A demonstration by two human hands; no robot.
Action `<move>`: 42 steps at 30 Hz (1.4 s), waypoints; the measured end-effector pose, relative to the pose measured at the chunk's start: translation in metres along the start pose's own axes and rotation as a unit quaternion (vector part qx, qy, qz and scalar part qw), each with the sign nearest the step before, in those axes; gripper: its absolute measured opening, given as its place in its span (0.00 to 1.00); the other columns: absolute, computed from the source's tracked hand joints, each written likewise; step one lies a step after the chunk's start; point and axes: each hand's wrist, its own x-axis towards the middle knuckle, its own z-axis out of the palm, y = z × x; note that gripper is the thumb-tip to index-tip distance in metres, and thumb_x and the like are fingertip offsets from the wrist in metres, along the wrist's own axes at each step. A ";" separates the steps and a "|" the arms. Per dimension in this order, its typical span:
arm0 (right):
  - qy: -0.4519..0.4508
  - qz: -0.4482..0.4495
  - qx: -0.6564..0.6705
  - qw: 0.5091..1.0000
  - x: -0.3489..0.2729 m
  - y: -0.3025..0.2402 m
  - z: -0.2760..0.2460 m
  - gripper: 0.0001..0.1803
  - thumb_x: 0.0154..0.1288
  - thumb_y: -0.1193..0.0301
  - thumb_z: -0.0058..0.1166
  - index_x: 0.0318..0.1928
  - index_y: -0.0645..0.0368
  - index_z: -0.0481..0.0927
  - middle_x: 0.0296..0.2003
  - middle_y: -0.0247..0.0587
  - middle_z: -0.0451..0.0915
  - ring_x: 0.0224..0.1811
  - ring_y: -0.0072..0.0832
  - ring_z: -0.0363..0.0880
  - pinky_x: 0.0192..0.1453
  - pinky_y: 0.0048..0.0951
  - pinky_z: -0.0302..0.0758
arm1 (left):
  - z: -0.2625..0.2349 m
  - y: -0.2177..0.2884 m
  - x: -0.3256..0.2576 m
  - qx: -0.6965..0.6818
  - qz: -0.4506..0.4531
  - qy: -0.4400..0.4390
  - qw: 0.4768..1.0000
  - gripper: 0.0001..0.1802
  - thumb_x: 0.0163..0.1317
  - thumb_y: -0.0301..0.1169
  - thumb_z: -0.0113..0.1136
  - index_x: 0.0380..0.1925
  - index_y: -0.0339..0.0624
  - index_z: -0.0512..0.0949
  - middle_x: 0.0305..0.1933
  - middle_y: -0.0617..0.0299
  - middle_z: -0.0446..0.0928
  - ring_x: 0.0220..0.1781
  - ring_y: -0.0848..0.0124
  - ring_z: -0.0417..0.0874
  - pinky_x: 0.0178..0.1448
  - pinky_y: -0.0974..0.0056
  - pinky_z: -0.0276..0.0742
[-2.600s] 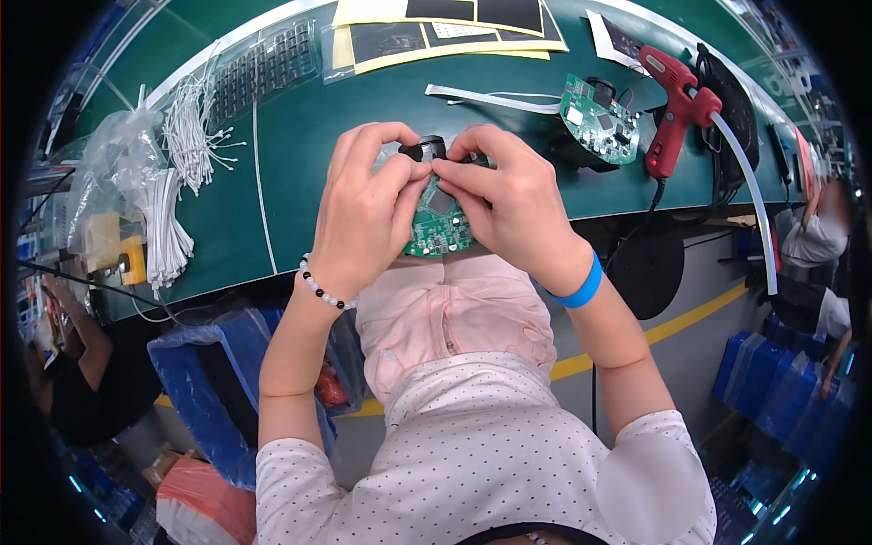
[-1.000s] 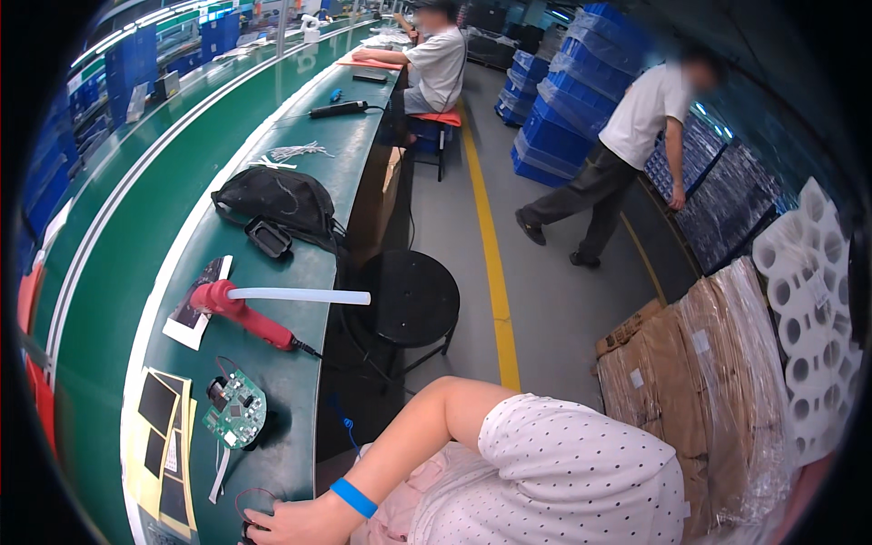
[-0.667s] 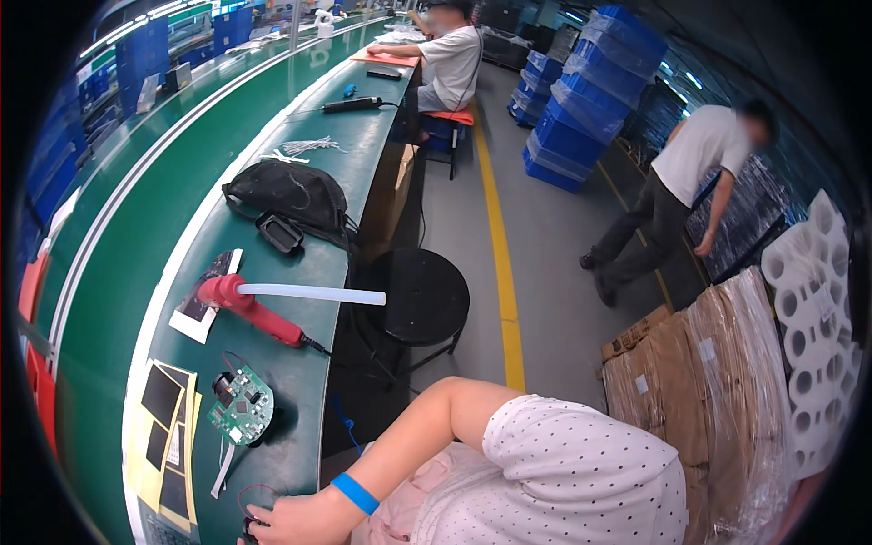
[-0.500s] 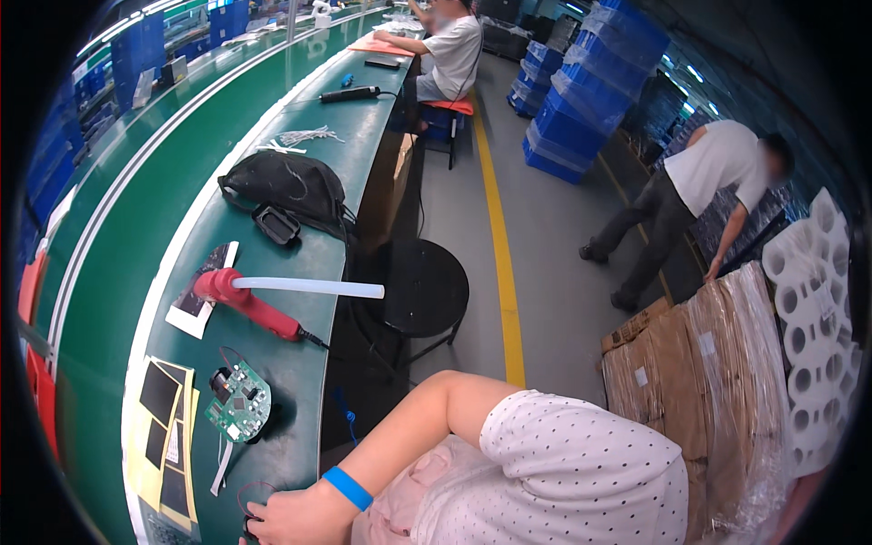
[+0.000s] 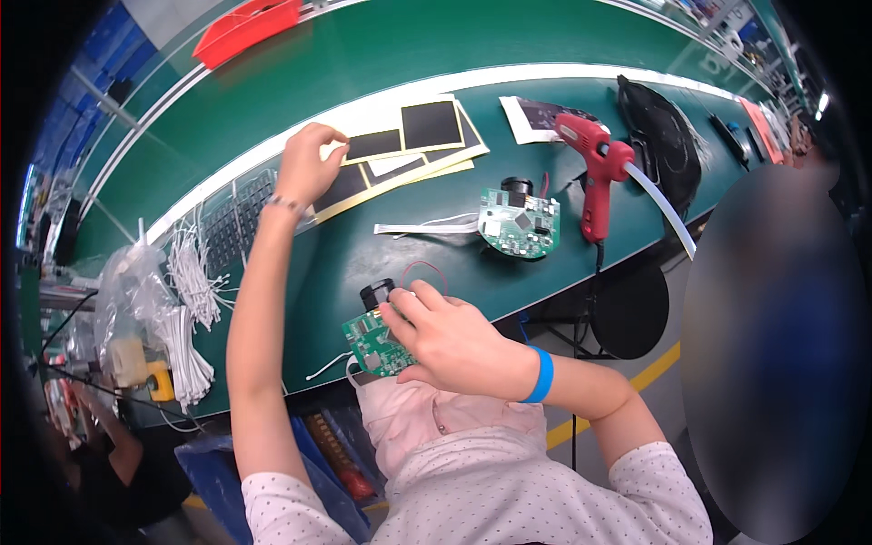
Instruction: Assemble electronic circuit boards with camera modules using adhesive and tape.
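Note:
My right hand (image 5: 454, 341) grips a green circuit board (image 5: 368, 345) with a black round part, at the bench's near edge in front of my body. Its fingers lie over the board's right side. My left hand (image 5: 311, 165) is at the left edge of the cream sheets with black rectangular pads (image 5: 431, 125). Thumb and forefinger are pinched together there; what is between them, if anything, I cannot make out. A second circuit board (image 5: 522, 222), with a black round part and a white flat cable, lies to the right on the green bench.
A red glue gun (image 5: 597, 173) with a long white glue stick stands right of the second board. Behind it lies a black bag (image 5: 658, 136). White cable bundles (image 5: 186, 354) and a clear plastic bag (image 5: 136, 291) are at left. A black stool (image 5: 631, 313) stands below the bench.
The view has swung left and down onto the bench in front of me. My left hand has come into view at the sheets. My right hand now shows with a circuit board in it.

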 end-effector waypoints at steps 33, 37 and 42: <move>0.105 -0.057 -0.123 0.985 0.012 0.017 0.053 0.34 0.38 0.38 0.56 0.28 0.60 0.81 0.37 0.49 0.72 0.41 0.45 0.70 0.32 0.33 0.73 | 0.057 -0.138 0.075 0.063 -0.036 -0.213 0.974 0.12 0.47 0.24 0.61 0.32 0.38 0.72 0.33 0.61 0.71 0.34 0.70 0.71 0.39 0.68 0.68; 0.111 -0.068 -0.122 0.984 0.014 0.016 0.053 0.33 0.38 0.39 0.56 0.29 0.59 0.81 0.37 0.49 0.72 0.41 0.45 0.70 0.32 0.34 0.73 | 0.063 -0.151 0.063 0.043 0.008 -0.094 0.995 0.13 0.47 0.24 0.62 0.34 0.36 0.74 0.35 0.59 0.73 0.34 0.68 0.72 0.40 0.67 0.69; 0.105 -0.059 -0.118 0.986 0.011 0.017 0.055 0.32 0.38 0.40 0.56 0.29 0.58 0.81 0.37 0.48 0.71 0.42 0.44 0.69 0.32 0.34 0.72 | 0.062 -0.145 0.066 0.096 0.026 -0.121 0.988 0.12 0.46 0.24 0.63 0.32 0.36 0.75 0.35 0.58 0.74 0.35 0.67 0.73 0.40 0.67 0.70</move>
